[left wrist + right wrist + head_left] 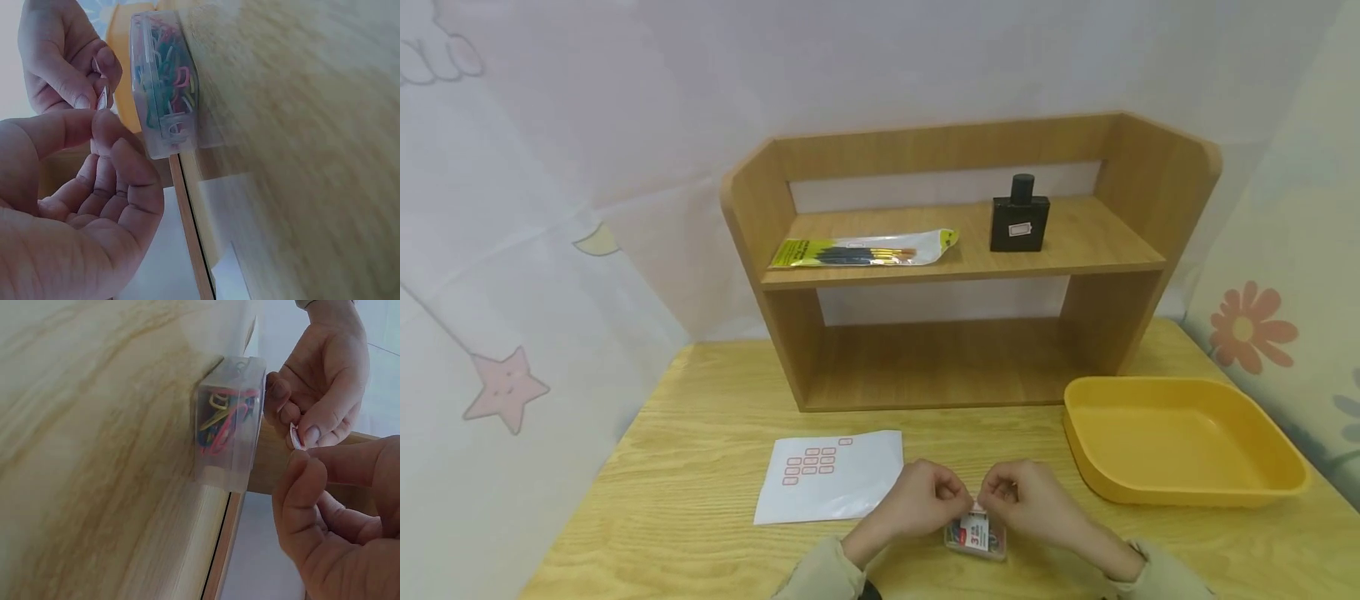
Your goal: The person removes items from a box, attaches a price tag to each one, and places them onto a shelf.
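Observation:
A small white label with a red border [295, 436] is pinched between thumb and finger of both hands. In the head view my left hand [927, 497] comes in from the left and my right hand [1028, 504] from the right, their fingertips almost meeting. Just below them on the table lies a clear plastic box [976, 536] of colourful paper clips, a printed card under its lid. The left wrist view shows the paper clips [172, 81] through the box's side, with the label [102, 99] held above the lid.
Left of the hands lies a white sheet [827, 479] with several red-bordered labels. A yellow tray [1187, 442] stands at the right. Behind is a wooden shelf [955, 271] bearing a pack of paintbrushes [865, 250] and a black bottle [1019, 218] with a similar label.

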Demonstrator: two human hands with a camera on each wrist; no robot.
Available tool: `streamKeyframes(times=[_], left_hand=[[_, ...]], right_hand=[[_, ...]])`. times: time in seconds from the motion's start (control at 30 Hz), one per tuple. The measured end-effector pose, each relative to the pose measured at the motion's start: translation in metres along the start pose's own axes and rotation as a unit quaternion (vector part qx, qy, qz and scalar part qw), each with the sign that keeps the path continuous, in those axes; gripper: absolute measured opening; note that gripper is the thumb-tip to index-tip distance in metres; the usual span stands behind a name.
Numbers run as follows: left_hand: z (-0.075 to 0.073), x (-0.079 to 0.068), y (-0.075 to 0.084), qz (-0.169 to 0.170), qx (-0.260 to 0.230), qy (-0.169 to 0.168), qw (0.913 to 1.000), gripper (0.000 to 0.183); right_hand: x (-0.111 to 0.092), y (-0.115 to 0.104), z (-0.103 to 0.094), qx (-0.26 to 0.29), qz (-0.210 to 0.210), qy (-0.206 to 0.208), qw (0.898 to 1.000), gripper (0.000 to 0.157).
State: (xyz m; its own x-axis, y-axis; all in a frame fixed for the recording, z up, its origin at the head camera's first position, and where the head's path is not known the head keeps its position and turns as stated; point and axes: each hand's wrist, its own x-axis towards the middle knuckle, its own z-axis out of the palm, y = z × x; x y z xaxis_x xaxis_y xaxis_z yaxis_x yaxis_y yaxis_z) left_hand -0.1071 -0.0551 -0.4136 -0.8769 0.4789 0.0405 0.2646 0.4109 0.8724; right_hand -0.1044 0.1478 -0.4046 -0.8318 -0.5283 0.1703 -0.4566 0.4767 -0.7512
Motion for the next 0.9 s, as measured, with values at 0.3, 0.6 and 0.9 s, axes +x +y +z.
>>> streamKeyframes(times=[0.3, 0.6, 0.9], left_hand=[[0.004, -0.001, 0.001, -0.015, 0.046, -0.017, 0.9987, 0.01], [0.009, -0.002, -0.002, -0.002, 0.092, -0.033, 0.9952, 0.015], [0.009, -0.004, 0.009, 0.003, 0.179, -0.031, 0.9834, 0.015]], right_hand=[[-0.003, 0.0, 0.008, 0.001, 0.039, -0.04, 0.998, 0.01], [-0.006, 0.002, 0.014, -0.002, 0.03, -0.043, 0.999, 0.014], [-0.002, 0.001, 0.015, -0.012, 0.034, -0.06, 0.998, 0.016]])
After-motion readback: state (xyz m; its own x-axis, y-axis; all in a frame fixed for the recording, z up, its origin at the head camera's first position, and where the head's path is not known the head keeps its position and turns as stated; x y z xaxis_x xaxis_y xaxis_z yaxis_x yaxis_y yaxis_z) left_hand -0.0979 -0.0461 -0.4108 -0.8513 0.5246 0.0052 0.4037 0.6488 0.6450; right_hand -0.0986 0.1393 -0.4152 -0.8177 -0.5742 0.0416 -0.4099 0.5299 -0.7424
